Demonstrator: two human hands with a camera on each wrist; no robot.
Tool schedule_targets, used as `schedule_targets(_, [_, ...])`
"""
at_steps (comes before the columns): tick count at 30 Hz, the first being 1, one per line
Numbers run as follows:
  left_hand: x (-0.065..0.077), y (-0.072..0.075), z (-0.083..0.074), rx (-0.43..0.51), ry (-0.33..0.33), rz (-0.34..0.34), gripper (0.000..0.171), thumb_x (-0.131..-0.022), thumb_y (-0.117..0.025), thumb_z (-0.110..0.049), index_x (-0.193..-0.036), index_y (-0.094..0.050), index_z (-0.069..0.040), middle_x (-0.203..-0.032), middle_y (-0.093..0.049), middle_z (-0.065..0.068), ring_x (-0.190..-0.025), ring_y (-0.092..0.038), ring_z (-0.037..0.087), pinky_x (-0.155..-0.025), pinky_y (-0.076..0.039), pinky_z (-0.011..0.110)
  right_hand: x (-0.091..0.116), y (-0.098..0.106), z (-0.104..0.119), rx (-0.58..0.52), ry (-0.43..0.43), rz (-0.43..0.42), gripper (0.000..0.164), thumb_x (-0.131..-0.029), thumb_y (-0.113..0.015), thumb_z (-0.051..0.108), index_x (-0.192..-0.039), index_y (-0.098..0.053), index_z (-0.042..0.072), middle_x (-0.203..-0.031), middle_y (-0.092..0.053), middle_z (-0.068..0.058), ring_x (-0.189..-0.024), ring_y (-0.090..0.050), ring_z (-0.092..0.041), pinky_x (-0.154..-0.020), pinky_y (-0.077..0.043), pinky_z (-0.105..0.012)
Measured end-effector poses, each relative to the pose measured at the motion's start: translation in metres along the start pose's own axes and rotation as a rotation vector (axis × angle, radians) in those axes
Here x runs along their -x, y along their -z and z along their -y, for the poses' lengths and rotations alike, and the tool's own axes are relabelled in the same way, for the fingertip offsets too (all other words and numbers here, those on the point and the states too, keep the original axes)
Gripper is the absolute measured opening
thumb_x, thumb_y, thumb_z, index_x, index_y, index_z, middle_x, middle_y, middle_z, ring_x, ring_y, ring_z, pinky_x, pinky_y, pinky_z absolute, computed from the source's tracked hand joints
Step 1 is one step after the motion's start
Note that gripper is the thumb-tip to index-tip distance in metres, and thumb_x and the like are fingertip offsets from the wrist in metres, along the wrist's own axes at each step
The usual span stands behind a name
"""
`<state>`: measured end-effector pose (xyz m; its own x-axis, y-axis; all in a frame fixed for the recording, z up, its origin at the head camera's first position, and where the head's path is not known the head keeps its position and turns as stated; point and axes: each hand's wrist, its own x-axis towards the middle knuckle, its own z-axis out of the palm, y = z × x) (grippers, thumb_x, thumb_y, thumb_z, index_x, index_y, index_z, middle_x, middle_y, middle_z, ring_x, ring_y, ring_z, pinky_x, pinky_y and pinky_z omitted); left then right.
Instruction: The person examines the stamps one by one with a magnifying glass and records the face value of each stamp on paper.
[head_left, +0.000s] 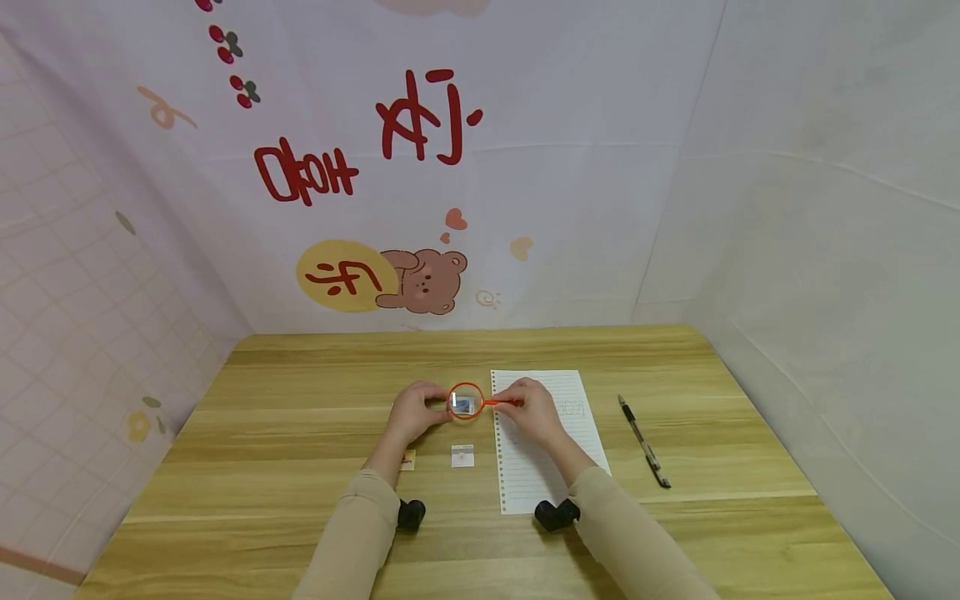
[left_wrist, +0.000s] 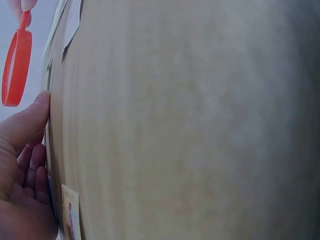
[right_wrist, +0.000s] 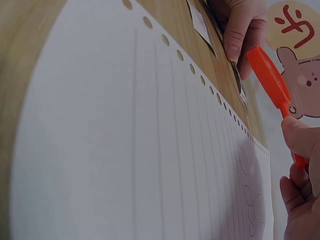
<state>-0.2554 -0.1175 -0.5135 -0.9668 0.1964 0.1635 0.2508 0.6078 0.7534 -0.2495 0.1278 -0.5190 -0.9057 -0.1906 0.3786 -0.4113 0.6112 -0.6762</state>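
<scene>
My right hand [head_left: 532, 408] pinches the handle of a red-rimmed magnifying glass [right_wrist: 270, 77] between thumb and fingers. Its round lens is over a small blue-and-white stamp [head_left: 462, 407] low on the table. At that stamp's left side, my left hand [head_left: 415, 410] has its thumb and forefinger on the edges, holding it; the exact grip is partly hidden. Nearer to me lies a pale stamp [head_left: 462, 456] with a pinkish middle. A yellowish stamp [head_left: 408, 460] shows partly from beneath the left forearm, also seen low in the left wrist view.
A lined sheet of paper [head_left: 525, 483] with punched holes lies under the right hand and forearm, with outlined writing near its right edge. Right of it rests a black pen [head_left: 641, 437]. Printed cloth [head_left: 570, 208] hangs behind and beside the wooden table [head_left: 300, 433].
</scene>
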Motion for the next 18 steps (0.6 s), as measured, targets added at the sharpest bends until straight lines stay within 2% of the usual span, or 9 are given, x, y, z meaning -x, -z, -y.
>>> schedule_targets(7, [-0.0003, 0.0003, 0.0011, -0.004, -0.015, -0.001, 0.03, -0.073, -0.088, -0.009, -0.101, -0.077, -0.006, -0.111, -0.068, 0.01, -0.111, -0.059, 0.03, -0.101, -0.043, 0.046, 0.0, 0.0026, -0.0019, -0.009, -0.001, 0.0, 0.011, -0.076, -0.085, 0.008, -0.085, -0.081, 0.012, -0.079, -0.059, 0.005, -0.074, -0.052, -0.012, -0.064, -0.045, -0.028])
schedule_targets(18, [-0.0002, -0.0002, 0.0018, 0.0, 0.012, 0.007, 0.031, -0.074, -0.088, -0.009, -0.103, -0.077, -0.006, -0.112, -0.067, 0.009, -0.112, -0.059, 0.031, -0.102, -0.042, 0.047, 0.0004, 0.0012, -0.0028, -0.013, -0.018, 0.014, 0.01, -0.077, -0.084, 0.007, -0.087, -0.081, 0.011, -0.081, -0.06, 0.004, -0.075, -0.053, -0.013, -0.065, -0.046, -0.028])
